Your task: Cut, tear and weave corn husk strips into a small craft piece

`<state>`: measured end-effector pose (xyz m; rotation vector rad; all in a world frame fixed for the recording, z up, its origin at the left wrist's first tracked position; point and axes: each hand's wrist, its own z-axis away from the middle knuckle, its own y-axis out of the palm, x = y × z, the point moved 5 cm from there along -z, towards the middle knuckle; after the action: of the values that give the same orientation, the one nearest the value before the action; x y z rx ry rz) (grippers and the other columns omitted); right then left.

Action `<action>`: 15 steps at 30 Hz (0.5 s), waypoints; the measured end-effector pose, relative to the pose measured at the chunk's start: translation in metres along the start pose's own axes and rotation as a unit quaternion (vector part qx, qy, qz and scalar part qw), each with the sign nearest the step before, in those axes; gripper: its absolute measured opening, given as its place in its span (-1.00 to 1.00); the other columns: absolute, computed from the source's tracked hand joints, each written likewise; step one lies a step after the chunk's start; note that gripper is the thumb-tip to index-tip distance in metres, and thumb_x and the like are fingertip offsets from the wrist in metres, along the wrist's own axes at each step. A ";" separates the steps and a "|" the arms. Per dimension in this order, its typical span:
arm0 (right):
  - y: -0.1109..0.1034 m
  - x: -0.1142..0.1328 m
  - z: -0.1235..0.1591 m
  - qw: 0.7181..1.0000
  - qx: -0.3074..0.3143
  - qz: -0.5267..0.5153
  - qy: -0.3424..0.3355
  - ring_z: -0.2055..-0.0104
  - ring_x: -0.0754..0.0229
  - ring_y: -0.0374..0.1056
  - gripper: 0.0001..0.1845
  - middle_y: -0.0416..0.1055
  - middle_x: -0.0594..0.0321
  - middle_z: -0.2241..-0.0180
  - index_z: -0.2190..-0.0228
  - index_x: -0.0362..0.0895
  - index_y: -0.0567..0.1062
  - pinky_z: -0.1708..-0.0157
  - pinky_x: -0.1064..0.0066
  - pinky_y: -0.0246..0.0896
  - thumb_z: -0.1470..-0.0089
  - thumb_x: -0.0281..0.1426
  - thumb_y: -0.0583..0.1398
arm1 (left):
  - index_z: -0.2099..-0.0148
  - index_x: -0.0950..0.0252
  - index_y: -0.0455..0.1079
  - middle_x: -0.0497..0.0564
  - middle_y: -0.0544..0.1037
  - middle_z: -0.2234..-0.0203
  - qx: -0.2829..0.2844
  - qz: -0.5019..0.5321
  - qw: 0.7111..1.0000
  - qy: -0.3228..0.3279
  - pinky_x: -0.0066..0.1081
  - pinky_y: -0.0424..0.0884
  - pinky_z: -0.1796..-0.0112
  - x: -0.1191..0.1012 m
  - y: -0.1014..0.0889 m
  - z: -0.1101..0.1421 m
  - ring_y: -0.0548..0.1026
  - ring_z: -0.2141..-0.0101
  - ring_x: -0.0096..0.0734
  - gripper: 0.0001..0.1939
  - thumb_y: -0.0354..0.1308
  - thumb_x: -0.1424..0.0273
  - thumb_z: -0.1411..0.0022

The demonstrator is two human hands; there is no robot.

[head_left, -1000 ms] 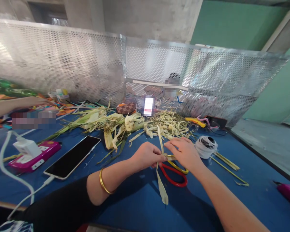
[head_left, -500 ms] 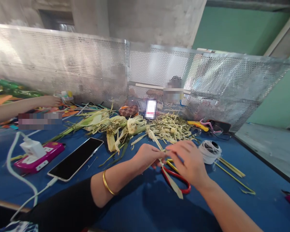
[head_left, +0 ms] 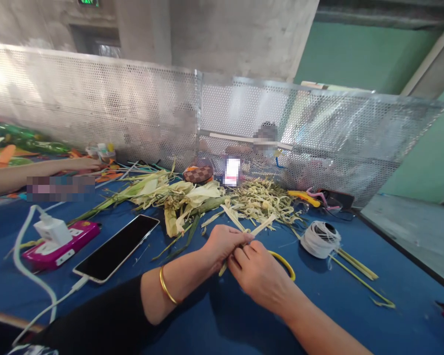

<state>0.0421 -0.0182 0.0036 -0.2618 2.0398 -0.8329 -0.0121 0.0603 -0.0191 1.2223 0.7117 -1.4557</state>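
Pale corn husk strips (head_left: 263, 226) cross in front of my fingers, with a small knot or fold where they meet. Thumb and fingers of my left hand (head_left: 222, 245) pinch the strips at this crossing. Pressed against it from the right, my right hand (head_left: 258, 272) has its fingers curled and closed on the husk, though its fingertips are partly hidden. A husk end sticks out below my left fingers. On the blue table behind my right hand, one yellow scissor handle (head_left: 289, 266) shows; the rest of the scissors is covered.
Corn husks (head_left: 207, 193) and a heap of shredded husk (head_left: 266, 199) lie ahead. On the right are white thread (head_left: 320, 239) and thin stalks (head_left: 357, 264). A phone (head_left: 118, 249) and pink power strip (head_left: 62, 245) sit left, near another person's arm (head_left: 37, 173). A perforated metal screen (head_left: 151, 108) stands behind.
My right hand has moved left and down, closing beside my left hand. The husk end that hung toward me now points away to the upper right. The red scissor handle has become hidden.
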 end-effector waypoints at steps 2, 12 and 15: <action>0.000 0.000 0.000 1.000 -0.013 -0.011 0.011 0.46 0.08 0.24 -0.81 0.35 0.13 0.48 0.37 -0.21 0.40 0.36 0.21 0.00 -0.08 -0.58 0.00 | 0.67 0.36 0.32 -0.11 0.35 0.80 0.005 0.004 1.000 -0.010 -0.53 0.19 0.61 0.002 0.000 -0.002 0.28 0.70 -0.57 -0.71 0.37 0.38 0.17; 0.004 -0.017 0.006 0.985 -0.081 -0.096 0.122 0.52 0.17 0.13 -0.73 0.25 0.25 0.56 0.45 -0.16 0.32 0.40 0.32 -0.09 -0.17 -0.61 -0.08 | 0.53 0.42 0.47 -0.07 0.45 0.67 0.046 0.002 0.999 0.008 -0.54 0.23 0.52 -0.003 -0.006 -0.009 0.34 0.60 -0.58 -0.76 0.38 0.34 0.20; 0.004 -0.026 0.010 0.976 -0.090 -0.120 0.159 0.49 0.18 0.15 -0.75 0.26 0.25 0.55 0.46 -0.15 0.30 0.39 0.33 -0.09 -0.20 -0.57 -0.07 | 0.48 0.42 0.49 -0.06 0.47 0.63 0.133 0.028 0.990 0.029 -0.54 0.27 0.49 -0.011 -0.001 -0.007 0.37 0.57 -0.57 -0.69 0.41 0.30 0.28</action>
<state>0.0657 -0.0072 0.0147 -0.5125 2.4226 -0.8807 -0.0122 0.0705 -0.0108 1.4813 0.5278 -1.5088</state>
